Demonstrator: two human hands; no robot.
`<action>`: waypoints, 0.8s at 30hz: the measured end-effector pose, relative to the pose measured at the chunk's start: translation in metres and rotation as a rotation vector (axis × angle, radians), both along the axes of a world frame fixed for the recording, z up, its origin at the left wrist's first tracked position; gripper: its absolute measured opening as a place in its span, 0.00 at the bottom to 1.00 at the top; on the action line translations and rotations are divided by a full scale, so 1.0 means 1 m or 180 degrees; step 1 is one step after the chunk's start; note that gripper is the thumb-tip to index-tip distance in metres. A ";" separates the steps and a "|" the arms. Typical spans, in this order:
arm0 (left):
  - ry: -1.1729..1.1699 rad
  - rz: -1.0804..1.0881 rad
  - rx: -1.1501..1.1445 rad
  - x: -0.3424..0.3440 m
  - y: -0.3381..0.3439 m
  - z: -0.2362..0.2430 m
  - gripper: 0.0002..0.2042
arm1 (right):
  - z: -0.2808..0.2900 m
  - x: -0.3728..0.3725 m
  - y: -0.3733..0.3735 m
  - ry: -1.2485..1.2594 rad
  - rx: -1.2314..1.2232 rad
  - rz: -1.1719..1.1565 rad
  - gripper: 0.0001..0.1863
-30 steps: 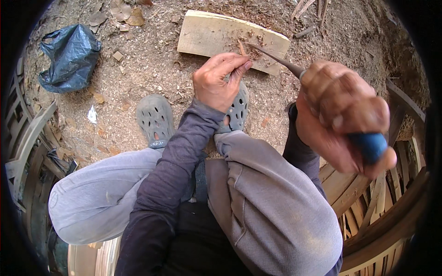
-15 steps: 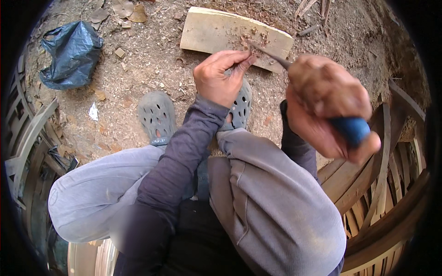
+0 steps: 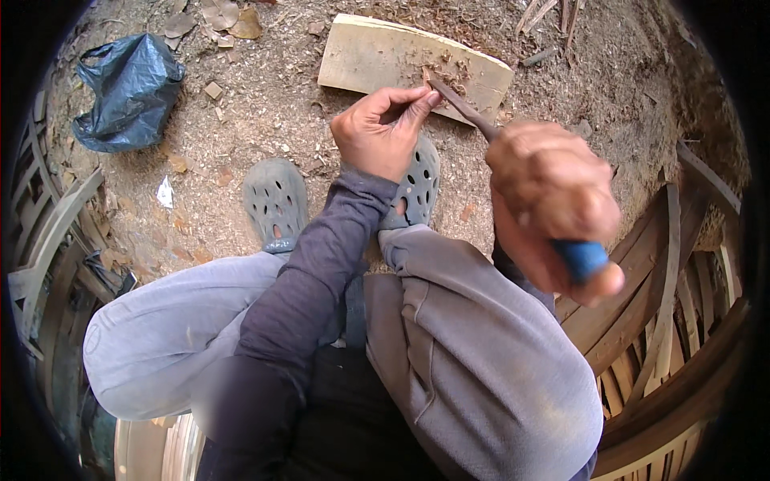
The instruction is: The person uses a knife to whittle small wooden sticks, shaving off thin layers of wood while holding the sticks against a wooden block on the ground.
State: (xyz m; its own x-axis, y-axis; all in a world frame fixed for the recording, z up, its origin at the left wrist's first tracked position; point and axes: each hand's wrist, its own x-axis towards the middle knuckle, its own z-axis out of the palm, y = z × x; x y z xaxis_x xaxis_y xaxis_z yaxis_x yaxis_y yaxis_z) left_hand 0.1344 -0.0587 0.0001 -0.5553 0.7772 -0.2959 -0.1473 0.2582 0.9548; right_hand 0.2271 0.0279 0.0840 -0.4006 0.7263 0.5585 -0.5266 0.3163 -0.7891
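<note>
My right hand (image 3: 553, 208) grips the blue handle of a chisel (image 3: 585, 258), whose dark blade (image 3: 459, 103) slants up and left. The blade's tip rests on a pale wooden block (image 3: 377, 54) lying on the dirt ahead of me. My left hand (image 3: 378, 128) reaches over my knee with its fingertips pinched beside the blade tip, on the block's near edge. Wood chips lie on the block around the tip. Whether the left fingers hold a small piece is hidden.
My grey perforated clogs (image 3: 277, 202) rest on chip-strewn dirt. A dark blue plastic bag (image 3: 128, 88) lies at the upper left. Curved wooden slats (image 3: 666, 313) stand at the right, more bent wood (image 3: 48, 240) at the left. Thin sticks (image 3: 553, 12) lie at the top.
My right hand has dropped and drawn closer, and the blade tip has moved down onto the block. My left hand stays at the tip, fingers a little straighter.
</note>
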 end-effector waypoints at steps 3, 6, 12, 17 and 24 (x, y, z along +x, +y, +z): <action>0.0284 -0.0130 -0.0095 0.000 -0.006 -0.001 0.05 | -0.001 -0.002 -0.002 -0.0028 -0.0037 0.0029 0.33; 0.0340 -0.0142 -0.0077 0.002 0.000 -0.003 0.05 | 0.022 0.003 0.006 -0.0075 0.0002 0.0183 0.33; 0.0688 -0.0306 -0.0170 0.001 -0.003 -0.001 0.05 | -0.003 -0.006 -0.004 0.0284 -0.0194 -0.0396 0.34; 0.0544 -0.0171 -0.0068 -0.001 0.001 0.001 0.06 | -0.018 0.000 0.003 -0.0120 -0.0006 -0.0186 0.36; 0.0714 -0.0026 0.0080 -0.004 0.000 -0.003 0.07 | -0.031 0.006 0.004 -0.0846 0.0019 -0.0429 0.37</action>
State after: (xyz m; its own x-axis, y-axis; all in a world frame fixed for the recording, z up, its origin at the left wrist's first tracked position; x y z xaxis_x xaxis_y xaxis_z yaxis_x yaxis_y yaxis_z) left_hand 0.1308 -0.0590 -0.0032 -0.5987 0.7876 -0.1460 0.0716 0.2342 0.9695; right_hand 0.2332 0.0318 0.0531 -0.4336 0.7800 0.4512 -0.2546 0.3743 -0.8917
